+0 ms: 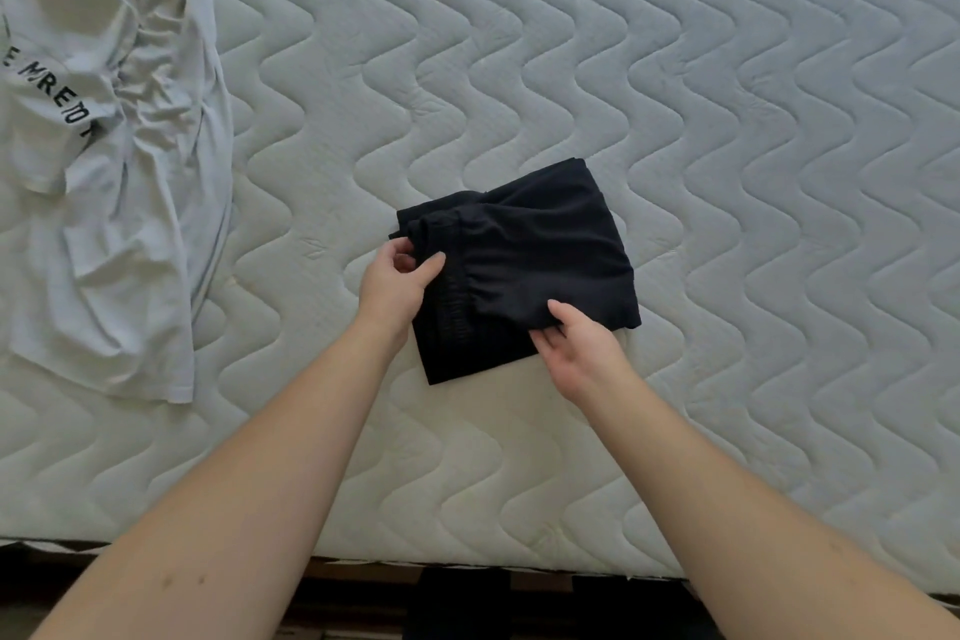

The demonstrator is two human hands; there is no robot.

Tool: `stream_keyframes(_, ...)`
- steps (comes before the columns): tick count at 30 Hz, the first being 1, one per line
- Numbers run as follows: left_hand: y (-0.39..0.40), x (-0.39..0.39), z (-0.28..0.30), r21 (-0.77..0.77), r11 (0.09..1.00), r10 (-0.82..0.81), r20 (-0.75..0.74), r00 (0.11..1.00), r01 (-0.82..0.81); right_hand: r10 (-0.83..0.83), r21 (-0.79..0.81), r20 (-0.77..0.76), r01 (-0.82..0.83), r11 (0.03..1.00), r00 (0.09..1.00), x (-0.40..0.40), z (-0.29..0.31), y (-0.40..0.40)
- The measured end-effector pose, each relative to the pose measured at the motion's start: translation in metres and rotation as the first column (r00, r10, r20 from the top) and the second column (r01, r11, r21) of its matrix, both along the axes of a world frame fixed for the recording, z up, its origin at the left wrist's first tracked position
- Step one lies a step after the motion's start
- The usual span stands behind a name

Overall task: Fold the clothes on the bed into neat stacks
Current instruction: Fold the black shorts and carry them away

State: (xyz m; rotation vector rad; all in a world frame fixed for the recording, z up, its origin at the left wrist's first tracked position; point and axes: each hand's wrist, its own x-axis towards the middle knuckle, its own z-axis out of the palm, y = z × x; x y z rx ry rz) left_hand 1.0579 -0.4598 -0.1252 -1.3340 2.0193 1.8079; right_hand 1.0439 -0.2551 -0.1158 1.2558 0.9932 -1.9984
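1. Shorts (530, 255), black and already folded small, lie on the bed (727, 120) near its front edge; a crumpled white T-shirt (114, 161) lies well apart at the far left.
2. Left hand (397, 288) pinches the gathered waistband corner; right hand (582, 353) pinches the near folded edge.
3. The fabric looks thin, light and limp, probably slippery; grip through all layers at the corners, or the fold may slide open.
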Motion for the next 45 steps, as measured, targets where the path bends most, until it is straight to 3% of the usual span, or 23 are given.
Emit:
stream_keyframes(2, 0.000, -0.001, 0.002, 0.069, 0.996, 0.061, -0.053, 0.997, -0.057, -0.019, -0.095, -0.015, 0.018, 0.995, 1.000, 0.001, -0.007, 0.003)
stream_keyframes(4, 0.002, 0.001, -0.001, 0.103, 0.992, 0.080, -0.008, 0.997, -0.078, 0.007, -0.095, 0.020, -0.005, 0.996, 1.000, 0.007, -0.016, 0.007)
stream_keyframes(8, 0.000, 0.005, -0.007, 0.091, 0.995, 0.017, 0.158, 0.987, -0.032, 0.106, 0.040, 0.117, -0.111, 0.993, 0.988, 0.013, -0.026, 0.017)
stream_keyframes(11, -0.005, 0.009, -0.006, 0.032, 0.998, -0.057, 0.145, 0.988, 0.053, 0.286, 0.137, 0.114, -0.300, 0.944, 0.951, 0.006, -0.022, 0.028)
stream_keyframes(13, -0.004, 0.010, -0.001, -0.062, 0.992, -0.103, 0.110, 0.989, 0.110, 0.515, 0.268, 0.164, -0.541, 0.797, 0.841, 0.002, -0.013, 0.037)
stream_keyframes(15, 0.000, 0.011, 0.005, -0.191, 0.972, -0.130, 0.055, 0.990, 0.138, 0.733, 0.474, 0.241, -0.736, 0.483, 0.636, -0.001, -0.005, 0.050)
stream_keyframes(16, 0.003, 0.012, 0.007, -0.292, 0.945, -0.147, 0.017, 0.989, 0.145, 0.791, 0.596, 0.253, -0.734, 0.326, 0.557, -0.001, -0.003, 0.057)
stream_keyframes(17, 0.006, 0.012, 0.010, -0.426, 0.891, -0.185, -0.022, 0.983, 0.158, 0.823, 0.715, 0.228, -0.663, 0.221, 0.520, -0.002, -0.002, 0.063)
stream_keyframes(19, 0.016, 0.010, 0.015, -0.666, 0.721, -0.334, -0.089, 0.938, 0.193, 0.848, 0.874, 0.084, -0.448, 0.189, 0.523, -0.005, 0.004, 0.069)
stream_keyframes(21, 0.032, 0.003, 0.017, -0.761, 0.594, -0.499, -0.095, 0.861, 0.261, 0.878, 0.938, -0.049, -0.280, 0.204, 0.476, -0.014, 0.008, 0.063)
stream_keyframes(24, 0.061, -0.008, 0.007, -0.799, 0.419, -0.651, 0.067, 0.756, 0.431, 0.949, 0.984, -0.140, -0.068, 0.165, 0.283, -0.041, 0.004, 0.041)
stream_keyframes(26, 0.069, -0.014, -0.010, -0.764, 0.289, -0.647, 0.288, 0.706, 0.577, 0.990, 0.999, -0.042, -0.005, 0.043, 0.137, -0.061, -0.010, 0.020)
stream_keyframes(28, 0.062, -0.018, -0.030, -0.705, 0.225, -0.582, 0.456, 0.673, 0.672, 0.992, 0.991, 0.125, 0.058, -0.124, -0.014, -0.075, -0.025, -0.001)
stream_keyframes(32, 0.044, -0.008, -0.060, -0.718, 0.103, -0.597, 0.509, 0.620, 0.688, 0.878, 0.922, 0.387, 0.122, -0.367, -0.282, -0.086, -0.059, -0.024)
stream_keyframes(35, 0.042, -0.003, -0.069, -0.731, 0.113, -0.567, 0.508, 0.648, 0.673, 0.858, 0.895, 0.446, 0.111, -0.432, -0.254, -0.089, -0.080, -0.010)
stream_keyframes(40, 0.033, -0.001, -0.058, -0.655, 0.275, -0.434, 0.569, 0.699, 0.704, 0.876, 0.872, 0.481, -0.076, -0.483, -0.041, -0.108, -0.076, 0.025)
stream_keyframes(43, 0.023, -0.001, -0.052, -0.608, 0.351, -0.471, 0.543, 0.695, 0.712, 0.876, 0.859, 0.473, -0.169, -0.483, -0.098, -0.120, -0.070, 0.044)
stream_keyframes(45, 0.021, -0.002, -0.048, -0.627, 0.421, -0.495, 0.447, 0.745, 0.656, 0.911, 0.894, 0.398, -0.177, -0.411, -0.104, -0.122, -0.064, 0.045)
